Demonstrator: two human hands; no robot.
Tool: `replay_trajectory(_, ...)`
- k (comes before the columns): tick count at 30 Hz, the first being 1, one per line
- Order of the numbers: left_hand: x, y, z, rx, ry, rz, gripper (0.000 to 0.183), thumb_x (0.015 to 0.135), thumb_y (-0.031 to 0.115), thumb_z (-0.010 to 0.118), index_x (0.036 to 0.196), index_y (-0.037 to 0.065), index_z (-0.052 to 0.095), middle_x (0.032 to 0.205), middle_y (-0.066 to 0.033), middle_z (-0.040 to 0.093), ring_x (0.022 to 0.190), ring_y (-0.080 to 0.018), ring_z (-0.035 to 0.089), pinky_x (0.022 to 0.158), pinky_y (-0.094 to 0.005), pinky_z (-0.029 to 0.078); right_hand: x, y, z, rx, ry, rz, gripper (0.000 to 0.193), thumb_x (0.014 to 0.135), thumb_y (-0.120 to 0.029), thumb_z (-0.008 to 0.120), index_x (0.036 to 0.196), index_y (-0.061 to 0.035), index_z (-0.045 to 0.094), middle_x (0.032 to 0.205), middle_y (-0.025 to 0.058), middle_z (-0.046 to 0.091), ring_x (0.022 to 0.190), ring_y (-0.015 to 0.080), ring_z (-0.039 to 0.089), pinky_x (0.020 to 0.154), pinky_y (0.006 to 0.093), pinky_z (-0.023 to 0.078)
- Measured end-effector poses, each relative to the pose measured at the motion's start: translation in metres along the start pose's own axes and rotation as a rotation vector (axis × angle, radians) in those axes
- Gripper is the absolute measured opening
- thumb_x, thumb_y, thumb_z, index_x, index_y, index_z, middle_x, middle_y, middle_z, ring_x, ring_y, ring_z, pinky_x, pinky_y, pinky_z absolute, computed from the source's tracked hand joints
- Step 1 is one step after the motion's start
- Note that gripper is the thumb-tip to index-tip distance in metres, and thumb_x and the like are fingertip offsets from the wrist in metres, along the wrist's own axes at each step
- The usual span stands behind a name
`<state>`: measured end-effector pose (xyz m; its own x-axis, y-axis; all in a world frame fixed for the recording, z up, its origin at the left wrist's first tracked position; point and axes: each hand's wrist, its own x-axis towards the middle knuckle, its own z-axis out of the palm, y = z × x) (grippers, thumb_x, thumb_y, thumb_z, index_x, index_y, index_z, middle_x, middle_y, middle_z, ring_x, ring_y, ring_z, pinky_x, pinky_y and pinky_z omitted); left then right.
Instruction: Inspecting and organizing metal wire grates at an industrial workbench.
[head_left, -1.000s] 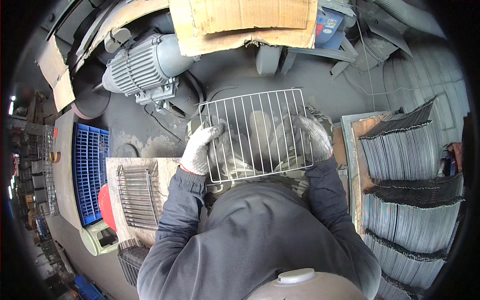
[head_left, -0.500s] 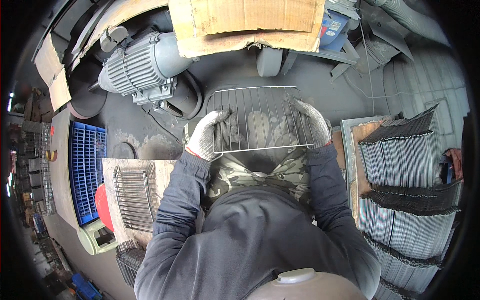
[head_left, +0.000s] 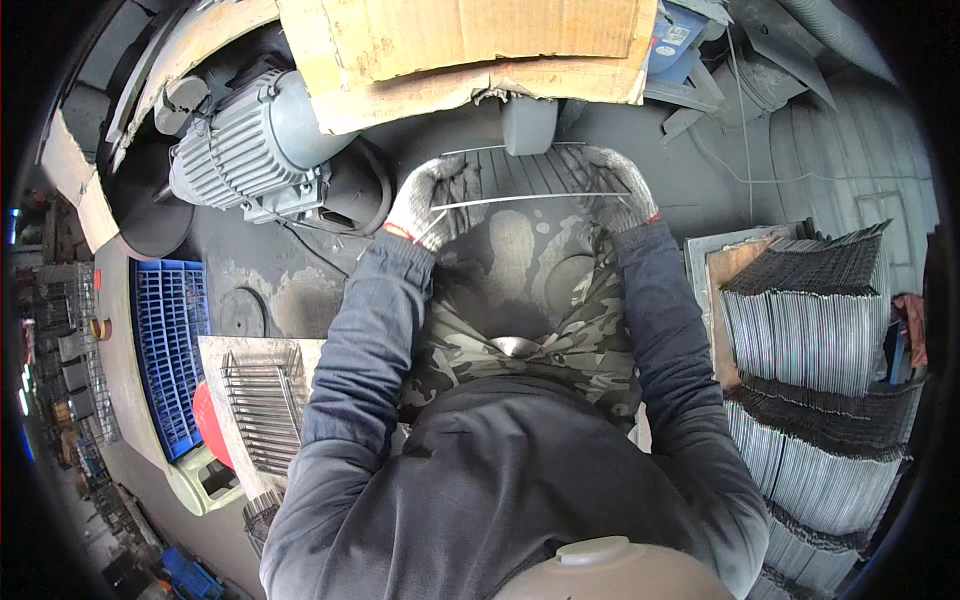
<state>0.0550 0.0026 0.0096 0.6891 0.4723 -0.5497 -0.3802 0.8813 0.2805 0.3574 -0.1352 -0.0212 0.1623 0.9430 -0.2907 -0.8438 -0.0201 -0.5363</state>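
Note:
Between my hands is a wire rack, a rectangular metal frame with thin parallel wires. It is tilted, so it looks foreshortened. My left hand, in a white knit glove with dark-stained fingers, is closed on its left end. My right hand, gloved likewise, grips the right end. The rack's far edge lies at the lower end of a grey rounded block or wheel, which sticks out from under a cardboard sheet. Whether the two touch, I cannot tell.
A grey electric motor stands at the far left. Several wire racks lie on a board at my left, near a blue plastic crate and a pale green stool. Tall stacks of racks stand at my right.
Both hands have moved forward, away from my body, carrying the wire rack toward the grey rounded block. The rack has tilted from nearly face-on to a foreshortened angle. The view has shifted slightly.

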Motion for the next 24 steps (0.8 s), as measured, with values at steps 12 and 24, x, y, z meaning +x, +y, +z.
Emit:
replay_trajectory(12,-0.136,-0.054,-0.002,0.238,-0.154,0.125,0.030,0.097,0.013,0.064,0.125,0.000,0.067,0.106,-0.0058,0.071,0.091,-0.0141,0.069,0.083,-0.0282,0.058,-0.159,0.016,0.069,-0.516,0.187,-0.088,0.036,0.100,-0.011,0.066,0.132,0.0056,0.067,0.126,0.0166,0.074,0.109,0.0214,0.074,0.096,0.0356,0.060)
replay_trajectory(24,-0.188,-0.057,-0.002,0.320,-0.221,0.207,0.032,0.095,0.010,0.066,0.125,0.000,0.066,0.111,-0.0083,0.072,0.100,-0.0150,0.069,0.090,-0.0276,0.056,-0.181,0.028,0.098,-0.765,0.166,-0.195,0.049,0.102,-0.008,0.068,0.148,0.0001,0.053,0.110,0.0085,0.068,0.098,0.0150,0.066,0.087,0.0305,0.057)
